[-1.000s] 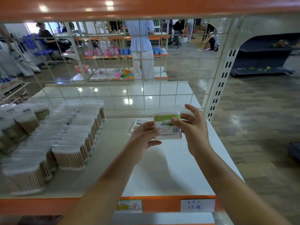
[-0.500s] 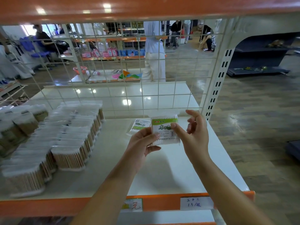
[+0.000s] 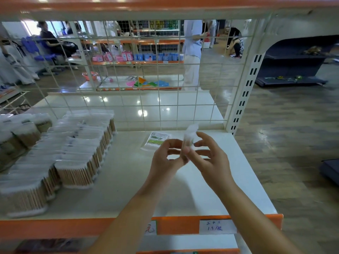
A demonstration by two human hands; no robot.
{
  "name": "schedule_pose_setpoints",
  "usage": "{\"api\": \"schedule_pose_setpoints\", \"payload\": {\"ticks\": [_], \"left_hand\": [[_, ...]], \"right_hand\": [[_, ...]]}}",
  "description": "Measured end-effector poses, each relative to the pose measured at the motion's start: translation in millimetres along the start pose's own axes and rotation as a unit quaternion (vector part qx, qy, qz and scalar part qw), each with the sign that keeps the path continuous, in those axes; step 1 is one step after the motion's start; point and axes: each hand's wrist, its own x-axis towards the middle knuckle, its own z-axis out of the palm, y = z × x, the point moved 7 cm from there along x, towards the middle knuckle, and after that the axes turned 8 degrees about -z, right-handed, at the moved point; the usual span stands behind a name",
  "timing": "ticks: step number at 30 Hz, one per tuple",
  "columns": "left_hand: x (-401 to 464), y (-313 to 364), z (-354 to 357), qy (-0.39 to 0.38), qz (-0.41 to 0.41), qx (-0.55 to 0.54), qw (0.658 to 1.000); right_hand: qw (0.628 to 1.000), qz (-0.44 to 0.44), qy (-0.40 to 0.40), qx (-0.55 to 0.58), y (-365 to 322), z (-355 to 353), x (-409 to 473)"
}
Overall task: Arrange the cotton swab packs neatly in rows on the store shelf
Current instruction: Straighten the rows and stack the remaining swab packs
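A small cotton swab pack (image 3: pixel 189 138) is held edge-on above the white shelf (image 3: pixel 211 187), blurred by motion. My left hand (image 3: pixel 166 160) pinches its lower end, and my right hand (image 3: pixel 209 158) pinches it from the right with the other fingers spread. Another swab pack with a green label (image 3: pixel 156 140) lies flat on the shelf just behind my left hand. Rows of wooden-stick swab packs (image 3: pixel 78 153) stand upright on the shelf's left half.
A wire grid back panel (image 3: pixel 139 99) closes the rear of the shelf, and a slotted white upright post (image 3: pixel 244 99) stands at the right rear corner. An orange front rail (image 3: pixel 73 226) carries price labels. Beyond the grid, people stand among other shelves.
The pack has been turned from label-facing-me to edge-on and lifted slightly. Both hands have stayed on it. The person behind the grid has walked to the right.
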Motion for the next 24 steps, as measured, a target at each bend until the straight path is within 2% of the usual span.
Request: {"api": "schedule_pose_setpoints", "payload": {"ticks": [4, 11, 16, 24], "left_hand": [[-6, 5, 10, -0.009, 0.03, 0.057, 0.998], [-9, 10, 8, -0.014, 0.042, 0.069, 0.997], [-1, 9, -2, 0.014, 0.034, 0.076, 0.996], [1, 10, -4, -0.015, 0.011, 0.053, 0.998]], "right_hand": [[1.0, -0.014, 0.005, 0.013, -2, -2, -1], [0.998, -0.038, 0.005, 0.044, -3, -9, 2], [0.996, -0.005, 0.007, 0.092, 5, -13, 1], [0.985, 0.05, -0.032, 0.161, 11, -10, 0]]}}
